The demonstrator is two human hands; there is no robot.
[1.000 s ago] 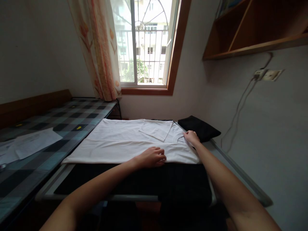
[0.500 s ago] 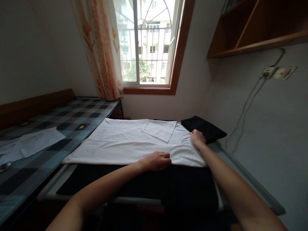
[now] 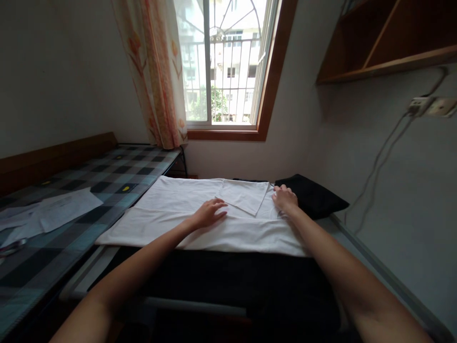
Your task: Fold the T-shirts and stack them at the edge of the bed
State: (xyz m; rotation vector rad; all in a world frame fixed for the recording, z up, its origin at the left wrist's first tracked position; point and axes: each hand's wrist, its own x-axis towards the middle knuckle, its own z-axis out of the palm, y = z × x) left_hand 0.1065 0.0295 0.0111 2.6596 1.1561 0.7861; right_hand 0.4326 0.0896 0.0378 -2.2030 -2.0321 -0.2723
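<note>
- White shirt [image 3: 250,234]: spread at 12 o'clock from the person, its long axis running from 9 to 3 o'clock, collar end towards 3, with the nearer edge overlapping a black cloth [image 3: 221,276] on the table [image 3: 193,306].
- Left hand [image 3: 210,213]: over the shirt's middle, fingers loosely parted and closed on nothing; whether the fingertips press the fabric, I cannot tell.
- Right hand [image 3: 285,197]: at the collar end, towards 1 o'clock, farther out than the left, fingers bent; whether they grasp the edge cannot be made out.
- Folded flap [image 3: 246,194]: between the hands on the shirt's far half, at 2 o'clock from the left hand and 9 o'clock from the right. The left lies just beside its nearer side, the right just beyond its collar-side corner.
- Black bundle [image 3: 312,195]: just past the right hand, towards its 2 o'clock.
</note>
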